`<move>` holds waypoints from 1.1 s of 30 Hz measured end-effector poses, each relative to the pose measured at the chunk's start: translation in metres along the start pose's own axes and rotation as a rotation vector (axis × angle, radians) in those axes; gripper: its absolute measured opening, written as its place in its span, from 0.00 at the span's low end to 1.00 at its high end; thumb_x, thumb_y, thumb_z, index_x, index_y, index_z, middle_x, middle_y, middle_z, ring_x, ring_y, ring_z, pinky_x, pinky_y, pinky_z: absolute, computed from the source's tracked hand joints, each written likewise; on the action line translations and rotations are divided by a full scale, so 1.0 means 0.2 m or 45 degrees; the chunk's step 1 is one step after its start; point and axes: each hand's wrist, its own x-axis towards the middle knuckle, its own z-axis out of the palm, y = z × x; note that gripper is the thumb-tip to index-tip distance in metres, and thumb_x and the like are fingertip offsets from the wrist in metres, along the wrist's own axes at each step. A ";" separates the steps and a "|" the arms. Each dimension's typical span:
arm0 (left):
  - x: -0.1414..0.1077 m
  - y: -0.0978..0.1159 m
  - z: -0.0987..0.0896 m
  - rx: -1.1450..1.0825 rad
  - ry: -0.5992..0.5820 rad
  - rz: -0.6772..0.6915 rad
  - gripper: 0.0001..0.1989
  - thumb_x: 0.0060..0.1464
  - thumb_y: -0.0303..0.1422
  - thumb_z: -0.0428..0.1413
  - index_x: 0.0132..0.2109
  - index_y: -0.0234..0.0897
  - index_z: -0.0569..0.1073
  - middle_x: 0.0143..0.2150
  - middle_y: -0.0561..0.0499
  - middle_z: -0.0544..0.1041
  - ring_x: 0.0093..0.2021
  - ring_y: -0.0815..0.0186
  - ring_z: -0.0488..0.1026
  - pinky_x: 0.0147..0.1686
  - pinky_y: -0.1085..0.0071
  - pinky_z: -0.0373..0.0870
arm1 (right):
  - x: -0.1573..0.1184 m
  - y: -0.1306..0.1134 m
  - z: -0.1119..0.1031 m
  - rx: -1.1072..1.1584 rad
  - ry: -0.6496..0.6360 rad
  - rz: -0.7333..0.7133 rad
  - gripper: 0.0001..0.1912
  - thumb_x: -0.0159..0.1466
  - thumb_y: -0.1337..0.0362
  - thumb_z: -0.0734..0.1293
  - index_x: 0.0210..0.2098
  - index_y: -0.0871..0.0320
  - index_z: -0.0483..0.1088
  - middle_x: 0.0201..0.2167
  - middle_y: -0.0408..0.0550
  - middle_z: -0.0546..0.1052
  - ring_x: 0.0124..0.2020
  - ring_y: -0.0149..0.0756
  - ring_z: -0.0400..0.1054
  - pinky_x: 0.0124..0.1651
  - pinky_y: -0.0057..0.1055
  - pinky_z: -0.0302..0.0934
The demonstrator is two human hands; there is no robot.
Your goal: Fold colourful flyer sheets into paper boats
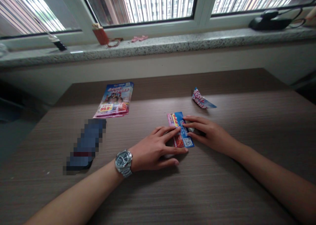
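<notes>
A printed paper flyer (pixel 175 119), folded into a narrow piece with a blue strip and a QR code, lies flat on the brown table (pixel 138 192). My left hand (pixel 158 147), with a metal watch at its wrist, rests over the flyer's left and near side, fingers stretched and spread. From the right, my right hand (pixel 208 133) touches the blue edge with its fingertips, fingers apart. Part of the flyer is hidden under the fingers. Beyond my right hand sits a small folded paper piece (pixel 200 100) with one pointed end raised.
A stack of colourful flyers (pixel 116 100) lies at the back left. Nearer is a dark, pixelated flat object (pixel 85 146). Along the granite windowsill (pixel 172 45) are a red container (pixel 100 34), a small dark bottle-like item (pixel 58 42) and a black device with a cable (pixel 270 21).
</notes>
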 end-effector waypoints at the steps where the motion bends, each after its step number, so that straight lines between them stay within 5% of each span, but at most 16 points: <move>1: 0.00 0.00 0.00 0.003 0.015 0.005 0.21 0.65 0.46 0.54 0.63 0.55 0.70 0.75 0.44 0.52 0.71 0.44 0.53 0.64 0.42 0.58 | 0.00 0.00 0.00 -0.001 -0.001 0.000 0.17 0.69 0.65 0.67 0.57 0.55 0.73 0.62 0.57 0.72 0.64 0.46 0.65 0.65 0.47 0.62; 13: 0.01 -0.03 0.04 -0.030 0.170 -0.098 0.22 0.68 0.40 0.51 0.67 0.45 0.65 0.67 0.45 0.68 0.65 0.56 0.64 0.63 0.55 0.61 | -0.02 0.01 -0.04 -0.091 -0.079 -0.135 0.18 0.70 0.67 0.65 0.58 0.53 0.72 0.62 0.53 0.73 0.63 0.44 0.67 0.64 0.44 0.64; 23: 0.01 -0.02 0.05 -0.085 0.246 -0.101 0.20 0.67 0.37 0.54 0.64 0.45 0.68 0.63 0.47 0.72 0.59 0.59 0.70 0.60 0.59 0.62 | -0.03 -0.01 -0.12 -0.215 -0.297 -0.266 0.24 0.70 0.72 0.63 0.64 0.52 0.67 0.64 0.52 0.71 0.61 0.43 0.69 0.61 0.41 0.67; 33: 0.02 -0.04 0.05 -0.147 0.266 -0.105 0.19 0.68 0.33 0.51 0.64 0.44 0.68 0.62 0.45 0.72 0.59 0.59 0.71 0.58 0.59 0.64 | -0.02 -0.05 -0.16 -0.249 -0.258 -0.387 0.26 0.68 0.76 0.61 0.64 0.51 0.68 0.60 0.54 0.75 0.57 0.43 0.73 0.57 0.39 0.71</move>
